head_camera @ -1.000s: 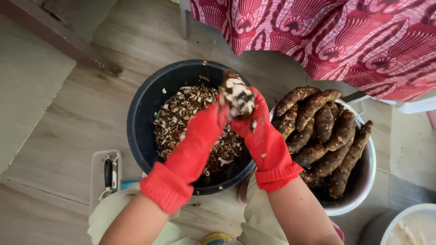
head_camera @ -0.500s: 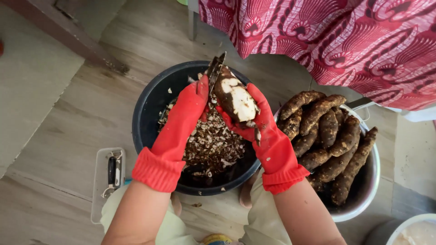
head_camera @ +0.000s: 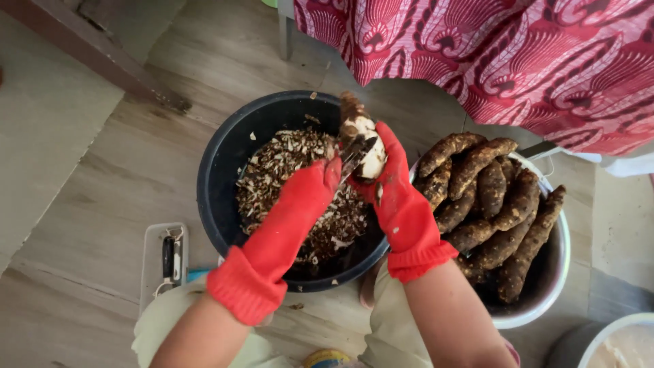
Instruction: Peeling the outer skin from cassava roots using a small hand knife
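Our right hand [head_camera: 398, 194] grips the hard, bumpy root [head_camera: 360, 133] round its middle, and our left hand [head_camera: 306, 197] grips the knife [head_camera: 355, 155].

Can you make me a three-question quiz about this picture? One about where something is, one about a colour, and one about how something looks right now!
1. Where are the unpeeled brown roots piled?
A. in the white bowl on the right
B. on the wooden floor
C. on the red cloth

2. What colour are the gloves on both hands?
A. blue
B. red
C. yellow

3. How does the root held over the black tub look?
A. fully brown
B. partly peeled, white showing
C. cut into cubes

Answers: 1 A, the roots fill the white bowl beside the tub. 2 B, the left hand and right hand both wear red gloves. 3 B, white flesh shows where the knife meets it, with brown skin at the top.
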